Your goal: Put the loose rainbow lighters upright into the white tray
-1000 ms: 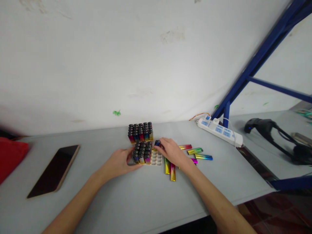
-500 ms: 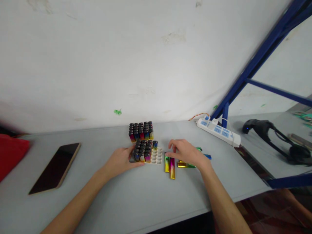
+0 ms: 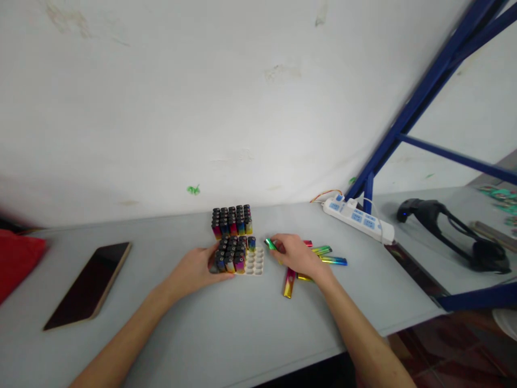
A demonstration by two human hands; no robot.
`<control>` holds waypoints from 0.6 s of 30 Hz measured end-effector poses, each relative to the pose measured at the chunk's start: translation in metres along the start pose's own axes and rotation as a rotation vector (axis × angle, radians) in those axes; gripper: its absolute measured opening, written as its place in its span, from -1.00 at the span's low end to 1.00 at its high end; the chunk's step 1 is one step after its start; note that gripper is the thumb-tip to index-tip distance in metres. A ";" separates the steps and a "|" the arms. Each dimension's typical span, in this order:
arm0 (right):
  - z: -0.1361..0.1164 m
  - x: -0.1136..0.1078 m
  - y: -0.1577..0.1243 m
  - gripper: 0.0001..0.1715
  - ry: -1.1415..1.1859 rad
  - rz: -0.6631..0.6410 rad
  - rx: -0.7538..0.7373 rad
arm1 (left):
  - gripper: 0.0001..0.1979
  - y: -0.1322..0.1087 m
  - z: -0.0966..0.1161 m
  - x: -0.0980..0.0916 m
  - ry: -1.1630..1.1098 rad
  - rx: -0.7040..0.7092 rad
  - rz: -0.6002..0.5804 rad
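My left hand [image 3: 198,269] is wrapped round the left side of a white tray [image 3: 254,264] filled on the left with upright, black-topped lighters [image 3: 232,252]. One lighter [image 3: 251,243] stands at the back of the tray's right part; the round pockets in front of it are bare. Just right of the tray, my right hand [image 3: 295,253] pinches a shiny green lighter [image 3: 270,244], which is tilted. Beside and partly under that hand lie several loose metallic lighters, among them a pink and gold one [image 3: 289,283] and a blue one [image 3: 334,261].
Behind the tray stands another block of upright lighters [image 3: 232,222]. A phone [image 3: 89,283] and a red item [image 3: 18,258] lie at left. To the right are a white power strip [image 3: 359,218], a blue metal frame [image 3: 404,126] and a black headset-like device [image 3: 444,231].
My right hand has closed on the green lighter and lifted it from the table, tipping it toward the tray. My left hand stays at the tray. The view has shifted slightly.
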State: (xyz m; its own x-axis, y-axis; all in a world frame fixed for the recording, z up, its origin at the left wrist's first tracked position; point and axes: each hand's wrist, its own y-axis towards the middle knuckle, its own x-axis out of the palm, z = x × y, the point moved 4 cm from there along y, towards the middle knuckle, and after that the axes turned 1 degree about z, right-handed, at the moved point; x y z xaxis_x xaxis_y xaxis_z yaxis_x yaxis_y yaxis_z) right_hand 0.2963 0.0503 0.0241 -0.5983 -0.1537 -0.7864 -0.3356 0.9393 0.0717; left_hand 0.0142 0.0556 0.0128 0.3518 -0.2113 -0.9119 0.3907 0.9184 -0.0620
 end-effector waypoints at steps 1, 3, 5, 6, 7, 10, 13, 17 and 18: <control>0.000 -0.002 0.002 -0.91 0.042 0.049 -0.015 | -0.43 0.000 0.000 0.000 0.007 -0.001 -0.003; 0.000 -0.004 0.004 -0.94 0.216 0.122 -0.023 | -0.40 0.000 0.001 0.001 0.015 0.002 -0.018; -0.001 -0.004 0.006 -0.89 0.476 0.135 0.003 | -0.37 0.000 0.002 0.001 0.024 0.005 -0.024; -0.002 -0.003 0.006 -0.87 0.601 0.130 0.025 | -0.36 -0.001 0.002 0.001 0.030 0.003 -0.023; -0.003 -0.002 0.006 -0.85 0.711 0.126 0.049 | -0.35 -0.001 0.001 0.001 0.036 0.000 -0.020; -0.009 0.006 0.008 -0.75 0.945 0.107 0.136 | -0.36 -0.001 0.000 0.002 0.031 -0.008 -0.016; -0.011 0.015 0.011 -0.56 0.958 0.097 0.198 | -0.38 -0.001 -0.002 0.003 -0.004 0.011 -0.015; -0.008 0.021 0.015 -0.29 0.840 0.199 0.176 | -0.34 0.000 -0.003 0.004 -0.008 0.017 -0.002; -0.008 0.021 0.015 -0.27 0.822 0.232 0.163 | -0.33 0.000 -0.003 0.003 -0.005 0.016 0.002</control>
State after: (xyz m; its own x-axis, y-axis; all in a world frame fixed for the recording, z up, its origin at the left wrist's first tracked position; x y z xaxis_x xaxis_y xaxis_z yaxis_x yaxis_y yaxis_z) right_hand 0.2733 0.0584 0.0135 -0.9956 -0.0666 -0.0655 -0.0691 0.9969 0.0373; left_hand 0.0126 0.0560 0.0084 0.3566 -0.2106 -0.9102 0.4032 0.9135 -0.0534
